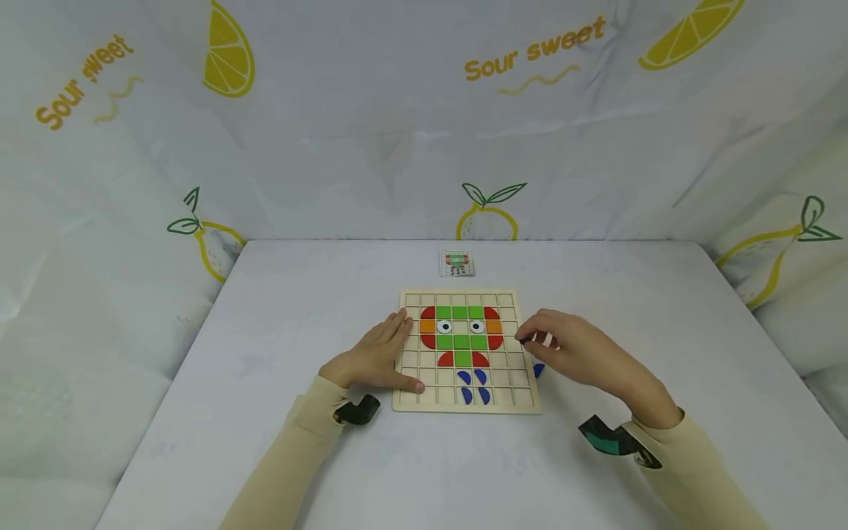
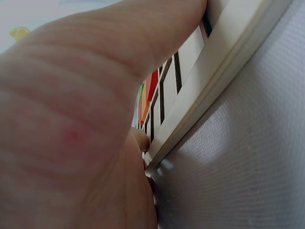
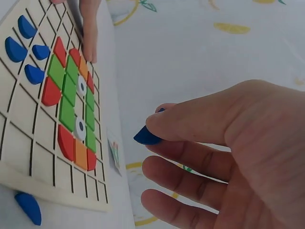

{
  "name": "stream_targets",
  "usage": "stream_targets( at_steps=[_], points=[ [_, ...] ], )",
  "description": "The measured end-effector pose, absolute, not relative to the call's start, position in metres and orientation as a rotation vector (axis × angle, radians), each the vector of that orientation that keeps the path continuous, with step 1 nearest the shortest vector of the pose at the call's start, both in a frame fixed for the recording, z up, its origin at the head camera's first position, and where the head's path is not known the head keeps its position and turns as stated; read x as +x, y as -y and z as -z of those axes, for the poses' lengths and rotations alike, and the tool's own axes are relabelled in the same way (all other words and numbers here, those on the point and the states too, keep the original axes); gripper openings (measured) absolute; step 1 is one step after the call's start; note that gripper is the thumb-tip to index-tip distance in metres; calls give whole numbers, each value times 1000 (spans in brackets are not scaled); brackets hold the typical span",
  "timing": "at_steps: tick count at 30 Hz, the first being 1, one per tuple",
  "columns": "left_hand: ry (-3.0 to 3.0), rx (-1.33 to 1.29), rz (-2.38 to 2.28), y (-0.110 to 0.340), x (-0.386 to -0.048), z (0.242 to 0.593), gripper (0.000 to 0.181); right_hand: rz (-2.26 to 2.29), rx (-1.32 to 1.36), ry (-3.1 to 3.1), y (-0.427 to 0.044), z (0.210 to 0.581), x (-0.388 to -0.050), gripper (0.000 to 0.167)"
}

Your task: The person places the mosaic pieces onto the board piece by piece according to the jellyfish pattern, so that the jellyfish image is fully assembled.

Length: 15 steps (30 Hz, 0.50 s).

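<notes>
A wooden grid board (image 1: pixel 513 400) lies on the table, with red, green and orange tiles and two eye tiles (image 1: pixel 444 327) forming a figure. Several blue half-round pieces (image 1: pixel 484 396) sit below the figure. My left hand (image 1: pixel 374 357) rests along the board's left side, fingers extended and thumb over the lower-left cells. Just above the right edge, my right hand (image 1: pixel 583 350) pinches a blue piece (image 3: pixel 148 135) between thumb and fingertip; it looks dark in the head view. Another blue piece (image 1: pixel 539 369) lies beside the board's right edge, by that hand.
Behind the board lies a small pattern card (image 1: pixel 457 263) printed with a similar figure. A white cloth with lemon prints (image 1: pixel 486 221) hangs at the back and sides of the white table (image 1: pixel 318 287). Black straps (image 1: pixel 358 411) show at both wrists.
</notes>
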<state>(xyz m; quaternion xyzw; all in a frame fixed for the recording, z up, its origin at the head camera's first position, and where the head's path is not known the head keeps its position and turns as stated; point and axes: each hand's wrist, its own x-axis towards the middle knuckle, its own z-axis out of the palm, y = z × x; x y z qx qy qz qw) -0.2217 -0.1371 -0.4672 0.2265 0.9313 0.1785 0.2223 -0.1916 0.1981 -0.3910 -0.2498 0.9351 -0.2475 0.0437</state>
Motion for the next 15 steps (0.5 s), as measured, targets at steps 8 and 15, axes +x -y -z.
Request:
stream_targets(
  at_steps=[8, 15],
  points=[
    [-2574, 623, -487, 138, -222, 468, 123, 872, -832, -2832, -177, 385, -204, 16],
    [-2574, 622, -489, 138, -224, 469, 124, 955, -832, -2794, -159, 383, -213, 17]
  ],
)
